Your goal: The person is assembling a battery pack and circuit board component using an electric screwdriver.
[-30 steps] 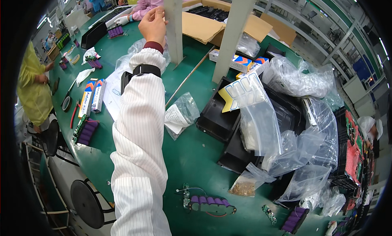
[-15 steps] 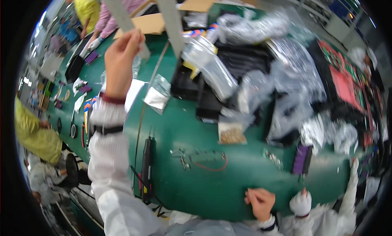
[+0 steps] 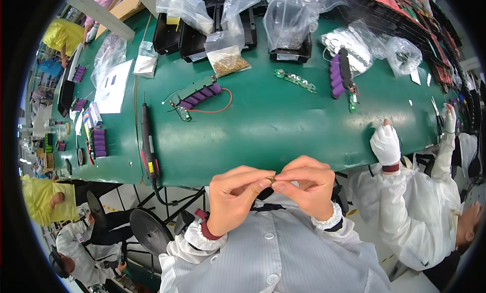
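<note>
In front of my chest, just off the table's near edge, the fingertips of both hands meet. My left hand (image 3: 234, 196) is closed in a pinch, with a red band at the wrist. Facing it, my right hand (image 3: 310, 185) pinches the same small brass-coloured piece (image 3: 272, 179); fingers cover most of it, so its kind cannot be made out. Beyond my hands lies a purple battery pack (image 3: 201, 94) with a green circuit board and a red wire loop. A black electric screwdriver (image 3: 148, 141) lies to the left of it.
A bag of small brass-coloured parts (image 3: 229, 61) lies before black bins (image 3: 192, 46). Further right are a green circuit strip (image 3: 296, 81) and another purple battery pack (image 3: 338, 77). A co-worker's white-gloved hand (image 3: 386, 143) rests at the table's right edge. Stools stand lower left.
My left hand has come down from its raised place at the far left to meet my right hand. My right hand has moved to the left. The view has tilted downward.
</note>
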The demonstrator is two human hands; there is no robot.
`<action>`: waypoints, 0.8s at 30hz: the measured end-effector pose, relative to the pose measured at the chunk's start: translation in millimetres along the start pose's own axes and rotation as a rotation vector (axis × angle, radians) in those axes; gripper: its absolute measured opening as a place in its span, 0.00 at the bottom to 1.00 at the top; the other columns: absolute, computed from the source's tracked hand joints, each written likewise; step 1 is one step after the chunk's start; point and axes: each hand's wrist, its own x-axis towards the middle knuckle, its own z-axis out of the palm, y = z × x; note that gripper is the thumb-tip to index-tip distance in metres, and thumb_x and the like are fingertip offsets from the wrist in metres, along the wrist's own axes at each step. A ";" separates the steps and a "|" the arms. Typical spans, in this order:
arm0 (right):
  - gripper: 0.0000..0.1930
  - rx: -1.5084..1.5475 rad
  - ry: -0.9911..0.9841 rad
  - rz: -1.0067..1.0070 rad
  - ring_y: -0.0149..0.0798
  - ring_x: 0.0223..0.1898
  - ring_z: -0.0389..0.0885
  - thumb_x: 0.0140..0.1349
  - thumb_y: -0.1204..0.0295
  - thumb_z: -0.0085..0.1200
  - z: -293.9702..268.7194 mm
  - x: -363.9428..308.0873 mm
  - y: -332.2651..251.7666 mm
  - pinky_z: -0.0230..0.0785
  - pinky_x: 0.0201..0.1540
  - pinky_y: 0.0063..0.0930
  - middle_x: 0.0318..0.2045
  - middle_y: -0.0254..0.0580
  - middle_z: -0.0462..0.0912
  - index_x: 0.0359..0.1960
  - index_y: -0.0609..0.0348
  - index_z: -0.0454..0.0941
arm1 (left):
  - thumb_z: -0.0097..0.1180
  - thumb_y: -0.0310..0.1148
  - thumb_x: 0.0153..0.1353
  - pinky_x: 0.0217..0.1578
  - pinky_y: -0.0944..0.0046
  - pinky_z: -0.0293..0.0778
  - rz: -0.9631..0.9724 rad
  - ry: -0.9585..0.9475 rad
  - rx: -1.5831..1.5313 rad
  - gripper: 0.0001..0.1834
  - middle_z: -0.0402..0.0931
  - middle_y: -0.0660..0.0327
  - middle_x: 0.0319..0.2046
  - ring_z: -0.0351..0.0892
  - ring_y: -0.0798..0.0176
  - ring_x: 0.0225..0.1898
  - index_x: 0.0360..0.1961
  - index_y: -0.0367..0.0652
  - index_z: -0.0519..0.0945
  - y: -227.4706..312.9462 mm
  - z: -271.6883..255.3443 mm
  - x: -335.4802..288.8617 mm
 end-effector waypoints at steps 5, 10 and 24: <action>0.10 -0.077 0.008 -0.070 0.35 0.34 0.89 0.57 0.86 0.72 -2.9 -26.4 -2.5 0.83 0.36 0.24 0.37 0.45 0.87 0.40 0.66 0.89 | 0.63 0.19 0.68 0.33 0.72 0.76 -0.011 -0.006 0.058 0.08 0.88 0.56 0.37 0.85 0.69 0.36 0.46 0.34 0.89 -2.1 15.0 -20.7; 0.08 0.046 0.066 0.059 0.36 0.35 0.90 0.60 0.85 0.68 -0.8 -41.6 -2.0 0.85 0.38 0.24 0.38 0.46 0.87 0.41 0.67 0.88 | 0.65 0.16 0.62 0.33 0.69 0.79 0.205 -0.035 0.315 0.13 0.89 0.57 0.35 0.87 0.64 0.33 0.47 0.36 0.90 -4.7 14.7 -26.4; 0.06 0.265 0.003 0.181 0.38 0.36 0.86 0.74 0.78 0.55 -4.8 -42.3 -0.5 0.83 0.40 0.32 0.41 0.44 0.78 0.45 0.71 0.79 | 0.67 0.16 0.61 0.35 0.65 0.83 0.169 0.047 0.152 0.12 0.89 0.56 0.36 0.89 0.62 0.36 0.46 0.36 0.86 -10.1 16.8 -30.2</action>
